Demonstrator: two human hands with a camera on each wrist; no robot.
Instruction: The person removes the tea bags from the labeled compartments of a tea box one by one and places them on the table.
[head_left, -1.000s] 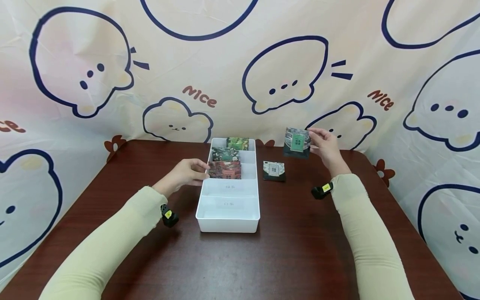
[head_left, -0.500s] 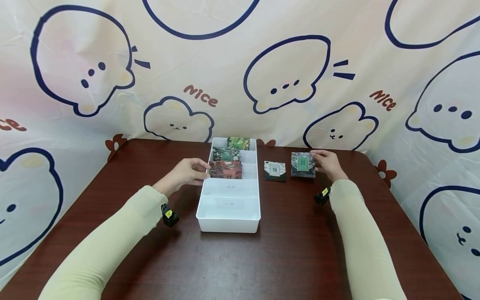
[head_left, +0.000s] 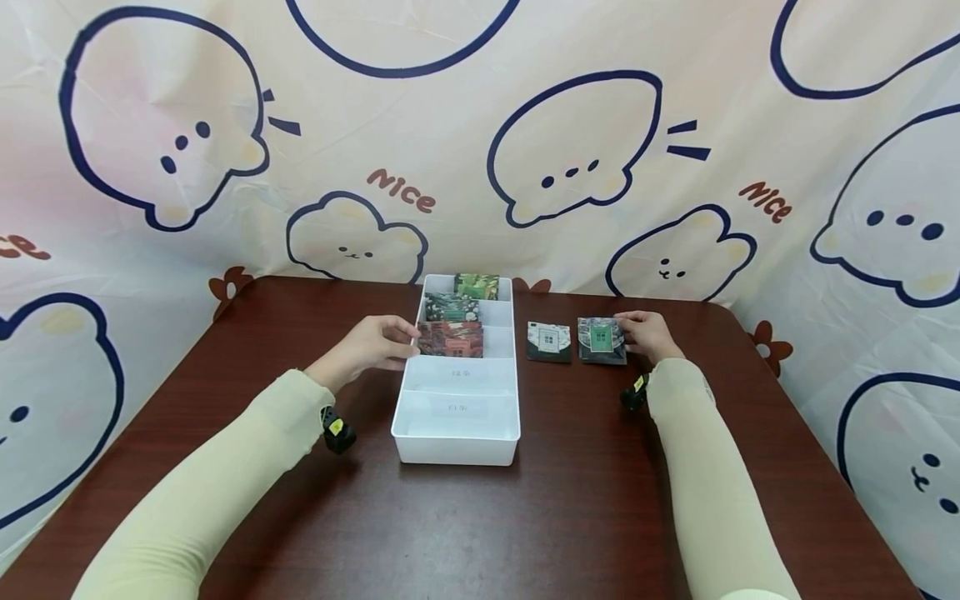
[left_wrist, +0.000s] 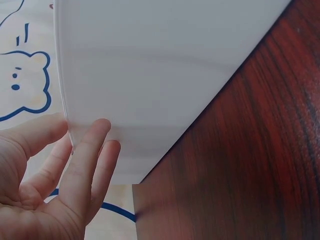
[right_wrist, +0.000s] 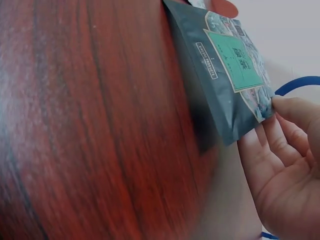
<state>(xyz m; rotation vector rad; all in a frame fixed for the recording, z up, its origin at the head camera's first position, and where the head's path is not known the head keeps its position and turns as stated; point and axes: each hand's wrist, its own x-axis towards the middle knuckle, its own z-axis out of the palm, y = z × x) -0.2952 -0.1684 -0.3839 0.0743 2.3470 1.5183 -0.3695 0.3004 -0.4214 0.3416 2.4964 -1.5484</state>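
Observation:
My right hand [head_left: 651,335] pinches a dark tea sachet with a green label [head_left: 602,340] by its far right corner. In the right wrist view, the thumb lies on top of the sachet [right_wrist: 220,87] and the fingers under it, with its near edge tilted close over the table. My left hand [head_left: 365,350] holds the left rim of a white divided box [head_left: 457,451]. The left wrist view shows fingers [left_wrist: 87,165] against the outer wall of the box, the rim between them and the thumb. A sachet with a white label [head_left: 549,341] lies just left of the green-labelled one.
Inside the box, a red sachet [head_left: 452,340], a dark green sachet [head_left: 452,308] and a light green sachet [head_left: 477,287] lean in the far compartments. The two near compartments bear small printed labels. A patterned cloth [head_left: 465,150] hangs behind the brown table [head_left: 457,533].
My right hand has brought the green-labelled sachet down from above the table to beside the white-labelled one. My left hand has stayed at the box rim.

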